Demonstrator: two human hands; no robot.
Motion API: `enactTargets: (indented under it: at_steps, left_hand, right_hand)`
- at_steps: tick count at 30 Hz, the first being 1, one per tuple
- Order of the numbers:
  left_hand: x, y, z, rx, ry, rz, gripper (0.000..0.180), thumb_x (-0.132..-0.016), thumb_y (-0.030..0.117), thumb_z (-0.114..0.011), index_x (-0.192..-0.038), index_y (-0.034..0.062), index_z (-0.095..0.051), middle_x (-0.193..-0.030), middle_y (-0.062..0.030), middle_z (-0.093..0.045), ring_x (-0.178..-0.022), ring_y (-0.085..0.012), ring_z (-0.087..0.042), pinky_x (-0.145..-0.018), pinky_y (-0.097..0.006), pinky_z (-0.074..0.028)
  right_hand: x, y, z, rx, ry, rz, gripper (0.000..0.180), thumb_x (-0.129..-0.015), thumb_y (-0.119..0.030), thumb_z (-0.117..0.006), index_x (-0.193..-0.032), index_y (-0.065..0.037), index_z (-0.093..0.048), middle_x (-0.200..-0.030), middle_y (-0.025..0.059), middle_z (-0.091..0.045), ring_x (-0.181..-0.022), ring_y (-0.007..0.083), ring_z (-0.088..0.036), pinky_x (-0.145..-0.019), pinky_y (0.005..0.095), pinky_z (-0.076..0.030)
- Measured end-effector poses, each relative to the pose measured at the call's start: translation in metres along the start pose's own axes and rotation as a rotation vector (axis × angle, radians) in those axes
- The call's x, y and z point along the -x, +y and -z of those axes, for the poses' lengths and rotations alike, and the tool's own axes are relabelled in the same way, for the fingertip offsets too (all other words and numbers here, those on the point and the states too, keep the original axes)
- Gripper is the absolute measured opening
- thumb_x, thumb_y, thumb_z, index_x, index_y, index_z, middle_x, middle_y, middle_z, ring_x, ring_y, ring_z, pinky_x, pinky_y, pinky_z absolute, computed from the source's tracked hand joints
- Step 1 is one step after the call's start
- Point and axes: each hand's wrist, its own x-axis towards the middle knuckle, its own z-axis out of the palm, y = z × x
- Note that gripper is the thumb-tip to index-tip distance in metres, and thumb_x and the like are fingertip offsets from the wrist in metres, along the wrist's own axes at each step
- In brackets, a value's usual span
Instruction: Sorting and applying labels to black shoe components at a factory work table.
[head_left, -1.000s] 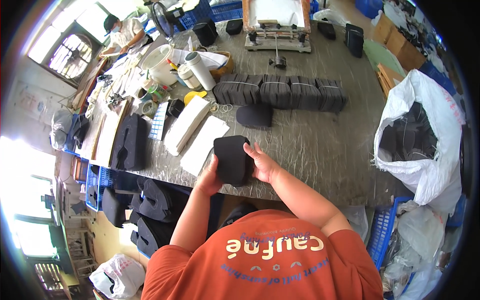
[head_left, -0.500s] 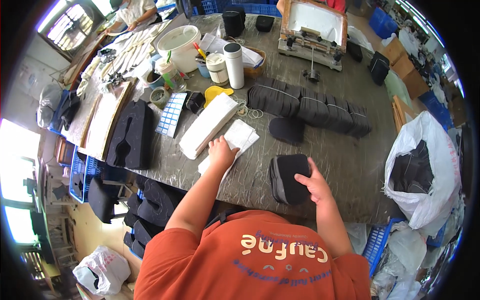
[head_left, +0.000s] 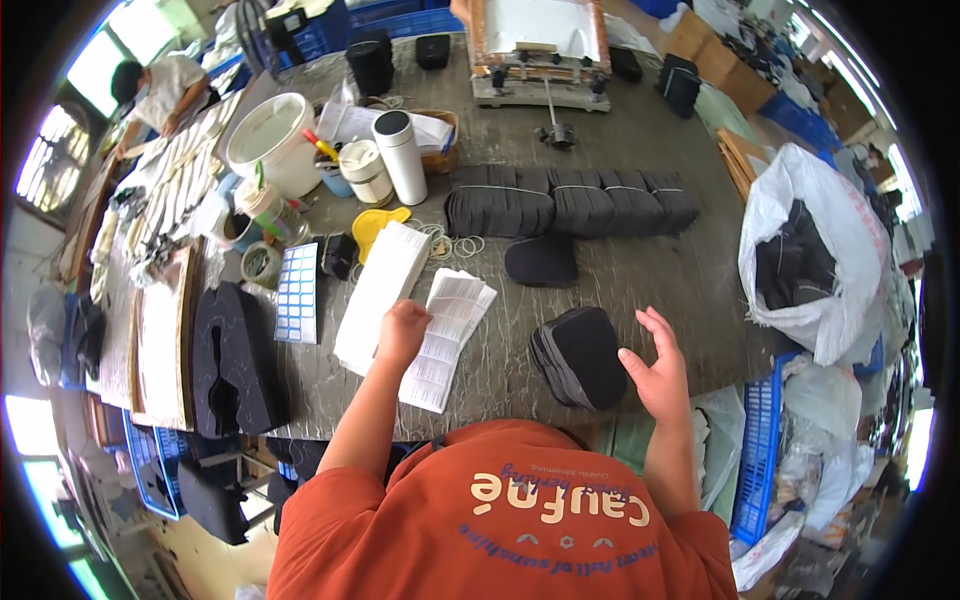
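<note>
My left hand (head_left: pixel 402 332) is closed, its fingertips together at the left edge of some loose white printed sheets (head_left: pixel 450 345). Whether a sheet is pinched in them is hidden. A thicker stack of white paper (head_left: pixel 385 290) lies just left of and behind those sheets. To the right, a small pile of rounded black pads (head_left: pixel 590 355) rests on the table, fanned at its left side. My right hand (head_left: pixel 660 368) stands open beside that pile, fingers apart and holding nothing. One more black pad (head_left: pixel 541 261) lies flat behind the pile.
Behind lies a long row of banded black pads (head_left: pixel 570 203). A white bottle (head_left: pixel 401 160), a jar (head_left: pixel 366 175) and a white bucket (head_left: pixel 272 145) stand back left. A black foam cushion (head_left: pixel 232 365) is at left, an open white sack (head_left: pixel 815 250) at right. Another person (head_left: pixel 170 95) works far left.
My right hand has let go of the black pads and opened beside them. My left hand has curled from lying spread on the sheets to closed fingertips. The whole view has shifted.
</note>
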Motion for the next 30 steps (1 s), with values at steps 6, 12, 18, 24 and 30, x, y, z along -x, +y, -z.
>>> enactTargets:
  at_steps: [6,12,18,24,30]
  left_hand:
    - [0.010,0.081,0.044,0.618,-0.496,0.093,0.016,-0.078,-0.006,-0.066,-0.078,0.0057,-0.055,-0.074,0.0023,-0.059,-0.070,-0.0068,-0.057,-0.066,-0.021,-0.046]
    - [0.026,0.142,0.047,0.692,-0.647,-0.027,0.010,-0.084,0.004,-0.065,-0.089,0.0029,-0.056,-0.078,0.0038,-0.056,-0.073,-0.0036,-0.052,-0.067,-0.020,-0.044]
    - [0.032,0.187,0.031,0.396,-0.604,0.034,0.019,-0.085,0.017,-0.065,-0.076,0.0002,-0.061,-0.065,0.0027,-0.054,-0.061,-0.0040,-0.047,-0.053,-0.025,-0.041]
    - [0.038,0.184,0.017,0.362,-0.647,0.051,0.020,-0.085,0.018,-0.064,-0.079,-0.0007,-0.062,-0.065,0.0021,-0.055,-0.061,-0.0046,-0.046,-0.052,-0.026,-0.039]
    - [0.045,0.179,0.004,0.223,-0.402,0.006,0.020,-0.085,0.016,-0.062,-0.080,-0.0027,-0.060,-0.062,-0.0066,-0.056,-0.058,-0.0114,-0.049,-0.053,-0.031,-0.041]
  right_hand:
    - [-0.028,-0.056,-0.035,-0.254,-0.160,0.138,0.037,-0.074,-0.010,-0.074,-0.107,-0.005,-0.056,-0.115,0.0086,-0.054,-0.102,0.0213,-0.056,-0.082,0.0347,-0.047]
    - [-0.038,-0.052,-0.066,-0.692,-0.534,-0.136,0.022,-0.082,0.004,-0.065,-0.098,-0.003,-0.051,-0.083,0.0021,-0.057,-0.075,0.0068,-0.055,-0.069,0.0222,-0.047]
    - [-0.023,-0.067,-0.061,-0.683,-0.456,0.000,0.023,-0.080,0.008,-0.064,-0.097,-0.003,-0.054,-0.078,0.0024,-0.057,-0.076,0.0087,-0.056,-0.071,0.0251,-0.049]
    - [-0.019,-0.063,-0.045,-0.379,-0.389,0.306,0.019,-0.075,0.008,-0.066,-0.090,-0.001,-0.058,-0.081,0.0086,-0.062,-0.073,0.0185,-0.062,-0.068,0.0282,-0.050]
    - [-0.011,-0.050,-0.040,-0.400,-0.260,0.417,0.017,-0.075,0.006,-0.066,-0.086,-0.004,-0.057,-0.092,0.0099,-0.060,-0.079,0.0221,-0.062,-0.070,0.0289,-0.049]
